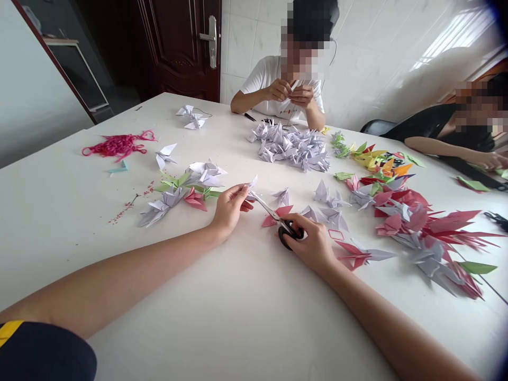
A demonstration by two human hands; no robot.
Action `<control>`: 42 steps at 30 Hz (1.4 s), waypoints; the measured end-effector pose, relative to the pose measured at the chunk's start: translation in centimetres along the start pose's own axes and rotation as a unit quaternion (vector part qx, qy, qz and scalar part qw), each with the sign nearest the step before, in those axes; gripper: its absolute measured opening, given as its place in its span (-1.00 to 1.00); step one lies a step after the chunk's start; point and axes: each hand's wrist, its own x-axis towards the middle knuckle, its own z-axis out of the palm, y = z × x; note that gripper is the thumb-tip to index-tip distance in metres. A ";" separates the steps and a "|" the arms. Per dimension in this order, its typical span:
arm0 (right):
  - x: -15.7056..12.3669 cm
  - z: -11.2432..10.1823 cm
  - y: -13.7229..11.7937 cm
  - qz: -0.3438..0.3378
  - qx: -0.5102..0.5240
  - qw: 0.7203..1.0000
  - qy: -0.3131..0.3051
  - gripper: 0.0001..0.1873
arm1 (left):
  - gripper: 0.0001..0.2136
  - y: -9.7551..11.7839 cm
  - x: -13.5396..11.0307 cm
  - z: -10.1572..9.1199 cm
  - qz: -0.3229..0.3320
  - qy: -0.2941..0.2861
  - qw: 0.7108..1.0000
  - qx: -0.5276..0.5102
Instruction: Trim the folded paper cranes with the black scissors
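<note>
My left hand pinches a small pale lilac folded paper piece just above the white table. My right hand is closed on the black handles of a pair of scissors. The blades point up and left, and their tips reach the paper piece. A red folded paper scrap lies under the blades. Lilac, red and green folded paper shapes lie to the left of my left hand.
A heap of lilac folded papers sits mid-table. Red, lilac and coloured paper shapes spread out on the right. Pink cord lies far left. One person opposite folds paper; another person sits at right.
</note>
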 end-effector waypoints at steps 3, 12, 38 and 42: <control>-0.1 0.0 -0.1 -0.005 -0.004 1.000 0.007 -0.76 | -0.66 0.0 0.1 0.0 -0.003 0.005 1.000 -0.008; 0.0 -0.1 -0.3 -0.006 -0.013 1.000 -0.003 -0.72 | -0.73 -0.6 0.4 -0.2 0.008 0.024 1.000 -0.010; 0.7 -1.3 -0.5 0.126 0.280 0.943 -0.128 -0.75 | -0.70 -0.7 0.8 -0.2 -0.015 0.045 0.994 -0.099; 0.7 -1.4 -0.6 0.138 0.284 0.939 -0.137 -0.75 | -0.70 -0.6 0.7 -0.2 -0.014 0.044 0.993 -0.106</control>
